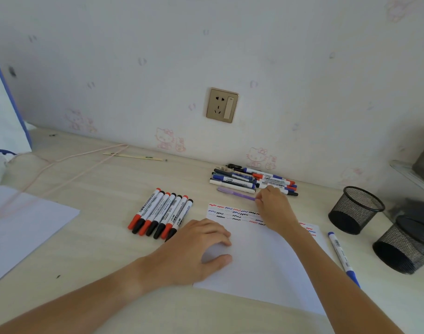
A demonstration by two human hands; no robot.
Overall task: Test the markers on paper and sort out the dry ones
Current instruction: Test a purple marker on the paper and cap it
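Nearest the person, the left hand (201, 249) rests on the left edge of the test paper (261, 266), fingers loosely curved and thumb apart, pinning the sheet to the bench (105, 249) and gripping nothing. At about three o'clock of the sheet a blue-capped marker (341, 256) lies alone, with two black mesh cups (355, 209) on their sides beyond it. At roughly ten o'clock of the paper a neat row of red and black markers (161, 214) lies side by side. Across the sheet's far edge run red, blue and black squiggles (232, 212). The right hand (273, 206) reaches over them, its fingers pinched on the end of a purple pen (235, 193) lying just in front of the mixed pile of markers (252, 179) at twelve o'clock by the wall. The likely risks: the wrist dragging through wet squiggles and smearing them, or the pen nudging the loose pile so tested and untested markers mix.
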